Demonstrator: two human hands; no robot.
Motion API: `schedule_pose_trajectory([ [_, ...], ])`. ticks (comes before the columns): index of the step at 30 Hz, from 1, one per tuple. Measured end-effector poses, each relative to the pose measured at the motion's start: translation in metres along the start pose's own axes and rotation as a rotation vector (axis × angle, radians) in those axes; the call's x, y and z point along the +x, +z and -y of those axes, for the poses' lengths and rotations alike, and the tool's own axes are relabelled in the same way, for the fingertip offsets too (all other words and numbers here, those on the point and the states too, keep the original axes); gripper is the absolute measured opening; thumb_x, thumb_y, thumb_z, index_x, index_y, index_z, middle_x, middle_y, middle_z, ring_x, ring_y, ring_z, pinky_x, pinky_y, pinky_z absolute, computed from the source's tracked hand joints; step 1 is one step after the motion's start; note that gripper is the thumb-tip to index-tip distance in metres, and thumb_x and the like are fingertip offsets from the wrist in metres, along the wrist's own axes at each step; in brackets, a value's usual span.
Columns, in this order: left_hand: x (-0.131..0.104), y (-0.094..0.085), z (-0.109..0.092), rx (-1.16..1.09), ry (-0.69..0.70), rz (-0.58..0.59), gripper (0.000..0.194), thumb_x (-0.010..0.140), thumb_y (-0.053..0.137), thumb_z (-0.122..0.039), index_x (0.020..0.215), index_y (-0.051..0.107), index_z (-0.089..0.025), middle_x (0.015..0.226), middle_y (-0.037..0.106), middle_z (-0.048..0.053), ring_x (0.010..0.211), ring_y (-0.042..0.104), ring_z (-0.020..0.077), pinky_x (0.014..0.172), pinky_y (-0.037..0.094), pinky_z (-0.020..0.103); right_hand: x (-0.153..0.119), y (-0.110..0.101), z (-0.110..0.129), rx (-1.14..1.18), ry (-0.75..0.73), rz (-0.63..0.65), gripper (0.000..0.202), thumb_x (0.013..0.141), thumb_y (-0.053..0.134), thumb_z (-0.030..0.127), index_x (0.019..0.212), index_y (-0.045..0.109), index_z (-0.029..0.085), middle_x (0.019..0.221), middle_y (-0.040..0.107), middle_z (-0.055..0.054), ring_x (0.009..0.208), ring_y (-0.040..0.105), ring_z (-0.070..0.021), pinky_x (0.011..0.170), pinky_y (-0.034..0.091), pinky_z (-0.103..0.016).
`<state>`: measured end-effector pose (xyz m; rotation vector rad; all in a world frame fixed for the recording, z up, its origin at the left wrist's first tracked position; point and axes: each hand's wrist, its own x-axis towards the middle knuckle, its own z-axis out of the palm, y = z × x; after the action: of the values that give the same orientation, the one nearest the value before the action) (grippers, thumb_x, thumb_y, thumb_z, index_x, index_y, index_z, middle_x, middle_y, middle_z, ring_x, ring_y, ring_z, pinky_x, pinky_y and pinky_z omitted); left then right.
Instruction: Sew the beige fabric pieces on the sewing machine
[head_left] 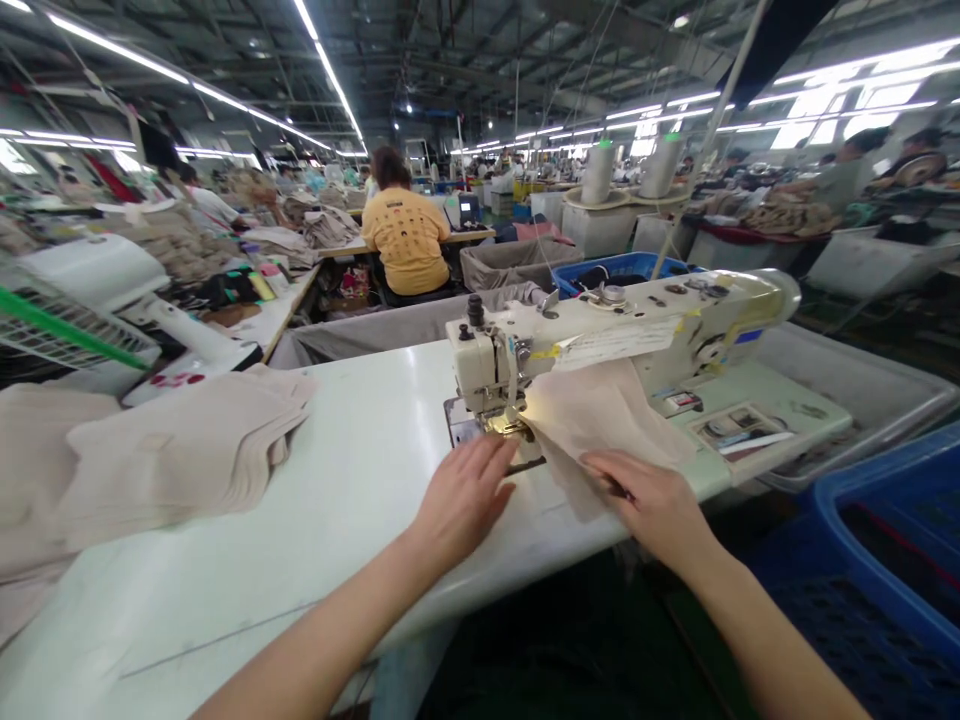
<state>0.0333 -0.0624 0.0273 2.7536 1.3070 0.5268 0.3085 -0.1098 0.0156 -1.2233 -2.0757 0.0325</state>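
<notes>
A beige fabric piece (611,405) lies under the arm of a white industrial sewing machine (600,325), its left corner at the lit presser foot. My right hand (652,500) grips the near edge of this fabric, fingers curled with the thumb beneath. Flat by the needle plate (529,460), just in front of the presser foot, is my left hand (466,490), its fingers stretched out. Whether its fingertips touch the fabric corner is hard to see. To the far left lies a stack of beige fabric pieces (187,445) on the pale table (360,440).
A blue plastic basket (847,500) stands low at the right, near my right forearm. Small tools sit in a tray (739,425) at the table's right end. Thread cones (598,172) rise behind the machine. A person in a yellow shirt (407,240) sits ahead, facing away.
</notes>
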Motion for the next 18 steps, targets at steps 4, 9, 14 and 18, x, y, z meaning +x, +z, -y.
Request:
schedule_pose_trajectory([
  [4, -0.004, 0.006, 0.009, -0.391, 0.264, 0.053, 0.079, 0.085, 0.071, -0.024, 0.154, 0.033, -0.028, 0.149, 0.051, 0.012, 0.136, 0.05, 0.0278, 0.113, 0.041, 0.048, 0.001, 0.018, 0.037, 0.093, -0.137, 0.176, 0.047, 0.078, 0.044, -0.001, 0.112, 0.066, 0.022, 0.107, 0.076, -0.006, 0.091, 0.072, -0.019, 0.076, 0.056, -0.028],
  [9, -0.023, -0.007, 0.021, -0.391, 0.195, 0.168, 0.074, 0.082, 0.071, -0.021, 0.149, 0.042, -0.026, 0.119, 0.065, 0.01, 0.109, 0.062, 0.0259, 0.097, 0.05, 0.044, -0.007, 0.037, 0.067, 0.162, -0.227, 0.36, 0.035, 0.08, 0.053, 0.0, 0.104, 0.068, 0.02, 0.09, 0.074, -0.004, 0.075, 0.068, -0.0174, 0.066, 0.05, -0.025],
  [14, -0.043, -0.03, 0.009, -0.205, 0.354, 0.256, 0.062, 0.073, 0.063, -0.008, 0.133, 0.056, -0.025, 0.133, 0.06, 0.009, 0.126, 0.052, 0.0293, 0.116, 0.03, 0.054, -0.009, 0.044, 0.084, 0.173, -0.311, 0.463, 0.031, 0.083, 0.055, 0.002, 0.105, 0.068, 0.019, 0.088, 0.072, -0.003, 0.073, 0.066, -0.0168, 0.06, 0.046, -0.025],
  [18, -0.061, -0.031, 0.018, -0.259, 0.283, 0.287, 0.033, 0.07, 0.051, -0.001, 0.096, 0.061, -0.019, 0.106, 0.07, 0.007, 0.098, 0.063, 0.0223, 0.092, 0.048, 0.038, -0.007, 0.037, 0.077, 0.209, -0.248, 0.422, 0.014, 0.093, 0.064, 0.026, 0.104, 0.07, 0.019, 0.098, 0.073, -0.007, 0.081, 0.068, -0.0189, 0.069, 0.05, -0.028],
])
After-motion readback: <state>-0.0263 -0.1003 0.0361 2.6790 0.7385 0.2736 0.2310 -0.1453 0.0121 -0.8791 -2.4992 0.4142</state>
